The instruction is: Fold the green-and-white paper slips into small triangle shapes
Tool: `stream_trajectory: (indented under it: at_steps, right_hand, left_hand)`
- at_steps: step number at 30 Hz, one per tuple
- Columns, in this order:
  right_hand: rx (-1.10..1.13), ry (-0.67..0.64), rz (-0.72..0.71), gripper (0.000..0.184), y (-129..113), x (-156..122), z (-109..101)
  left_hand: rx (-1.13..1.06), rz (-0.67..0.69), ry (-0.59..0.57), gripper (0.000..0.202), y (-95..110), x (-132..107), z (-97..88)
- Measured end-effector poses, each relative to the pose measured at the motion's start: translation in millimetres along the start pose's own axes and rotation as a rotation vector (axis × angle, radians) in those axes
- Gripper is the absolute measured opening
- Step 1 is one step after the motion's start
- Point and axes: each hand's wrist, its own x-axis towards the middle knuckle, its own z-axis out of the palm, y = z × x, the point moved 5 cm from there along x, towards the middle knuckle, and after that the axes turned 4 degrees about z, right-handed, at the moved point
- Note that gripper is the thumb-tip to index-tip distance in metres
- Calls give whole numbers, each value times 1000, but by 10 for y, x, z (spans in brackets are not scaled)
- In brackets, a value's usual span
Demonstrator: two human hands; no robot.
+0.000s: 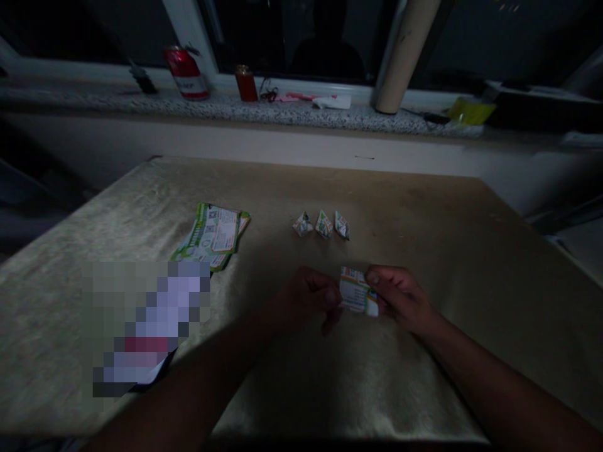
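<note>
Both hands hold a small folded printed paper (358, 292) just above the tan table (424, 213). My left hand (308, 300) pinches its left edge with fingers curled. My right hand (400, 296) grips its right edge between thumb and fingers. Beyond the hands, three small folded paper pieces (322, 225) lie in a row on the table. A loose stack of green and white printed leaflets (214, 235) lies to the left of them.
A blurred-out patch (146, 326) lies on the table's left front. On the stone windowsill (264, 112) behind stand a red can (186, 72), a small red container (245, 83), a cardboard tube (405, 56) and a yellow item (468, 110). The room is dim.
</note>
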Motion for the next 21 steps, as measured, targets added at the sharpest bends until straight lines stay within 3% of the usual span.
stream_trajectory:
  at_steps: [5, 10, 21]
  right_hand:
    - [-102, -30, -9, 52, -14, -23, 14]
    - [-89, -54, -3, 52, 23, -37, 48]
    - [8, -79, 33, 52, 28, -42, 102]
  left_hand:
    - [47, -78, -23, 47, -30, 16, 70]
    - [40, -63, -74, 37, 18, -12, 185]
    - [41, -60, 43, 40, 83, -44, 186]
